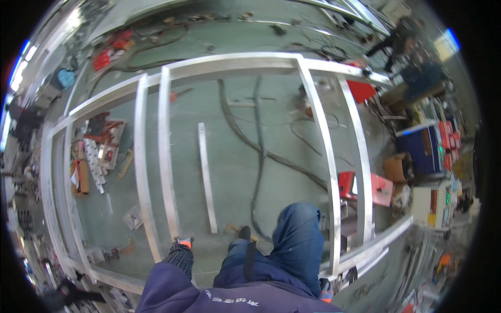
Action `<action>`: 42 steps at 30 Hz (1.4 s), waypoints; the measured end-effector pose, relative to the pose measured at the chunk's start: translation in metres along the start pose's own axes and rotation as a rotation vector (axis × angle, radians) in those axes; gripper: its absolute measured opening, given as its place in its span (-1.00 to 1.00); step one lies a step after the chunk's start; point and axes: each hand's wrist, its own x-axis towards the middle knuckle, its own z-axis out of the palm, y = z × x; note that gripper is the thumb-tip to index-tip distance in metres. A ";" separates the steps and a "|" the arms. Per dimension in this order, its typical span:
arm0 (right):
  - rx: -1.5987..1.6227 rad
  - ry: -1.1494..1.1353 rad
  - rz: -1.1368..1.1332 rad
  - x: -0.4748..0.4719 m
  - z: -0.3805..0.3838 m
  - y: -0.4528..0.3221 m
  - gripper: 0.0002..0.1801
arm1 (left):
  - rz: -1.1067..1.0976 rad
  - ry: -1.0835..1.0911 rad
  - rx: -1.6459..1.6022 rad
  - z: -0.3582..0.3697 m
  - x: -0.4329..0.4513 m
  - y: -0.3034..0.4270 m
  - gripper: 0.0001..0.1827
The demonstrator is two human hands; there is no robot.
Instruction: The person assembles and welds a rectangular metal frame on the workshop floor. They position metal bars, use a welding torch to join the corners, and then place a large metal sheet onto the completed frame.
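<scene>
A large frame of silvery metal square tubes (235,62) spreads around and before me, with several crossbars. My left hand (184,241), in a grey and orange glove, is closed over the near end of a metal crossbar (168,156) and hides that end. My right hand (325,290), also gloved, is low beside my hip, near the frame's right crossbar (327,152). Sleeve and body mostly cover it, so its grip cannot be seen. Inside the frame a loose metal bar (207,176) lies on the green floor. My bent knee (299,223) is over the floor inside the frame.
Dark cables (260,146) cross the floor. A hammer-like tool (181,94) lies toward the far left. Red boxes (381,189) and a white machine (430,205) stand at right. Another person (419,70) is at the far right. Metal parts (94,164) lie at left.
</scene>
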 end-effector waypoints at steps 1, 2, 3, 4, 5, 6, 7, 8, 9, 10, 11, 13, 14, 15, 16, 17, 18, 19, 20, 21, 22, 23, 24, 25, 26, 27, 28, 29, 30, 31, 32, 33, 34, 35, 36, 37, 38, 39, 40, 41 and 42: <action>-0.068 -0.024 -0.045 0.017 0.011 -0.026 -0.57 | 0.090 -0.133 -0.046 -0.014 0.002 -0.007 -0.10; -0.124 -0.061 0.037 0.036 0.028 -0.050 -0.57 | 0.326 -0.210 -0.266 -0.022 -0.005 -0.016 -0.27; -0.131 -0.098 0.032 0.058 0.044 -0.072 -0.57 | 0.186 -0.306 -0.300 -0.027 -0.020 -0.023 -0.29; -0.136 -0.146 0.034 0.078 0.063 -0.090 -0.57 | 0.045 -0.406 -0.331 -0.031 -0.040 -0.029 -0.30; -0.139 -0.195 0.026 0.098 0.081 -0.106 -0.57 | -0.072 -0.524 -0.359 -0.034 -0.063 -0.031 -0.32; -0.140 -0.239 0.008 0.120 0.097 -0.122 -0.57 | -0.257 -0.564 -0.492 -0.029 -0.094 -0.033 -0.38; -0.139 -0.282 -0.013 0.141 0.112 -0.137 -0.57 | -0.415 -0.616 -0.591 -0.024 -0.123 -0.034 -0.44; -0.140 -0.327 -0.037 0.164 0.128 -0.153 -0.57 | -0.527 -0.628 -0.696 -0.018 -0.150 -0.031 -0.44; -0.144 -0.369 -0.062 0.187 0.144 -0.171 -0.57 | -0.528 -0.641 -0.745 -0.015 -0.167 -0.024 -0.44; -0.145 -0.407 -0.086 0.208 0.158 -0.190 -0.56 | -0.512 -0.656 -0.790 -0.009 -0.185 -0.018 -0.44; -0.149 -0.448 -0.115 0.231 0.172 -0.212 -0.56 | -0.484 -0.656 -0.823 -0.004 -0.200 -0.010 -0.44; -0.139 -0.505 -0.155 0.266 0.195 -0.258 -0.56 | -0.421 -0.625 -0.867 -0.002 -0.217 0.012 -0.44; -0.133 -0.526 -0.171 0.281 0.206 -0.283 -0.56 | -0.382 -0.608 -0.885 -0.003 -0.225 0.023 -0.44; -0.134 -0.548 -0.185 0.293 0.212 -0.304 -0.56 | -0.354 -0.596 -0.901 -0.004 -0.233 0.033 -0.44; -0.137 -0.563 -0.193 0.301 0.216 -0.324 -0.55 | -0.336 -0.587 -0.912 -0.008 -0.235 0.046 -0.43; -0.138 -0.578 -0.198 0.310 0.220 -0.344 -0.55 | -0.308 -0.573 -0.920 -0.012 -0.237 0.060 -0.43; -0.133 -0.592 -0.206 0.317 0.226 -0.363 -0.55 | -0.271 -0.554 -0.933 -0.021 -0.236 0.073 -0.43; -0.130 -0.607 -0.204 0.324 0.232 -0.382 -0.55 | -0.247 -0.536 -0.931 -0.030 -0.234 0.087 -0.43; -0.124 -0.615 -0.195 0.329 0.236 -0.397 -0.55 | -0.220 -0.520 -0.926 -0.041 -0.230 0.102 -0.43; -0.114 -0.620 -0.193 0.336 0.242 -0.412 -0.54 | -0.201 -0.503 -0.916 -0.054 -0.223 0.118 -0.43; -0.113 -0.629 -0.189 0.343 0.248 -0.427 -0.54 | -0.175 -0.488 -0.912 -0.066 -0.215 0.134 -0.43; -0.108 -0.634 -0.180 0.348 0.253 -0.438 -0.54 | -0.152 -0.473 -0.901 -0.080 -0.207 0.148 -0.43; -0.100 -0.636 -0.169 0.354 0.259 -0.449 -0.54 | -0.121 -0.462 -0.888 -0.096 -0.194 0.163 -0.43; -0.093 -0.631 -0.157 0.357 0.266 -0.458 -0.53 | -0.097 -0.449 -0.873 -0.113 -0.180 0.178 -0.43; -0.087 -0.616 -0.142 0.361 0.268 -0.466 -0.53 | -0.066 -0.443 -0.855 -0.130 -0.162 0.194 -0.42; -0.084 -0.591 -0.119 0.362 0.272 -0.474 -0.53 | -0.031 -0.445 -0.829 -0.148 -0.141 0.211 -0.42; -0.081 -0.562 -0.091 0.361 0.273 -0.481 -0.52 | 0.007 -0.449 -0.803 -0.165 -0.120 0.231 -0.42; -0.084 -0.530 -0.064 0.359 0.272 -0.487 -0.52 | 0.044 -0.455 -0.780 -0.181 -0.098 0.252 -0.42; -0.089 -0.492 -0.040 0.356 0.272 -0.494 -0.52 | 0.079 -0.464 -0.759 -0.196 -0.077 0.274 -0.42; -0.089 -0.460 -0.015 0.353 0.268 -0.503 -0.52 | 0.112 -0.474 -0.741 -0.213 -0.057 0.297 -0.41; -0.092 -0.434 0.015 0.347 0.264 -0.511 -0.51 | 0.140 -0.479 -0.728 -0.228 -0.043 0.315 -0.41; -0.088 -0.411 0.046 0.340 0.257 -0.518 -0.51 | 0.156 -0.489 -0.708 -0.244 -0.030 0.327 -0.41; -0.089 -0.387 0.064 0.334 0.252 -0.527 -0.51 | 0.177 -0.499 -0.693 -0.260 -0.018 0.338 -0.41; -0.068 -0.358 0.089 0.331 0.245 -0.537 -0.50 | 0.192 -0.510 -0.674 -0.275 -0.009 0.347 -0.41; -0.042 -0.324 0.116 0.323 0.235 -0.544 -0.50 | 0.210 -0.516 -0.650 -0.290 0.002 0.351 -0.40; -0.022 -0.297 0.143 0.316 0.226 -0.552 -0.49 | 0.226 -0.525 -0.619 -0.305 0.010 0.353 -0.40; 0.003 -0.266 0.161 0.313 0.217 -0.559 -0.49 | 0.249 -0.537 -0.589 -0.315 0.016 0.357 -0.40; 0.039 -0.236 0.182 0.310 0.209 -0.567 -0.49 | 0.266 -0.549 -0.553 -0.328 0.022 0.358 -0.39; 0.073 -0.205 0.201 0.307 0.200 -0.575 -0.48 | 0.286 -0.563 -0.511 -0.340 0.026 0.361 -0.39; 0.111 -0.177 0.208 0.309 0.193 -0.585 -0.48 | 0.313 -0.574 -0.470 -0.356 0.028 0.367 -0.39; 0.163 -0.151 0.218 0.310 0.187 -0.596 -0.48 | 0.374 -0.583 -0.388 -0.377 0.031 0.376 -0.39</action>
